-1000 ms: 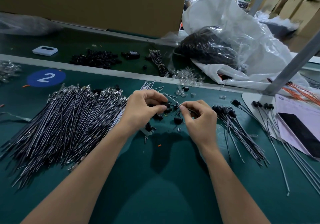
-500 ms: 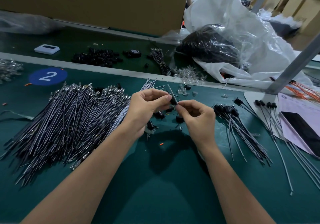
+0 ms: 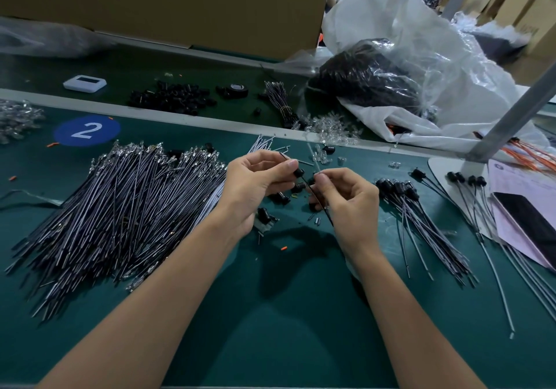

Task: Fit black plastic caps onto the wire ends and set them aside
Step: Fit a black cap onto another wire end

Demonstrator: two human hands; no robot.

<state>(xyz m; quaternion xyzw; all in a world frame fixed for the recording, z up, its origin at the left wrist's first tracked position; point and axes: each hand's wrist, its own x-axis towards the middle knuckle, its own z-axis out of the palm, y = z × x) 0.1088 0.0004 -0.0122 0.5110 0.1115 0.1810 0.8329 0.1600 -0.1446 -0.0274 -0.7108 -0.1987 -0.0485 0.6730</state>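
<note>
Left hand [image 3: 255, 187] pinches round black cap [image 3: 298, 173] on thin wire [image 3: 328, 217]

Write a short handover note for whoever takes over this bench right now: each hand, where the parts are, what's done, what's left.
Left hand: pinches a black cap, which seems to sit on the wire.
Right hand: pinches that wire just below the cap.
Uncapped wires: large pile on the left.
Loose caps: scattered below the hands.
Done: capped wires lie in a bundle on the right.
Left: seat this cap, add the wire to the right bundle, then work through the left pile.
</note>
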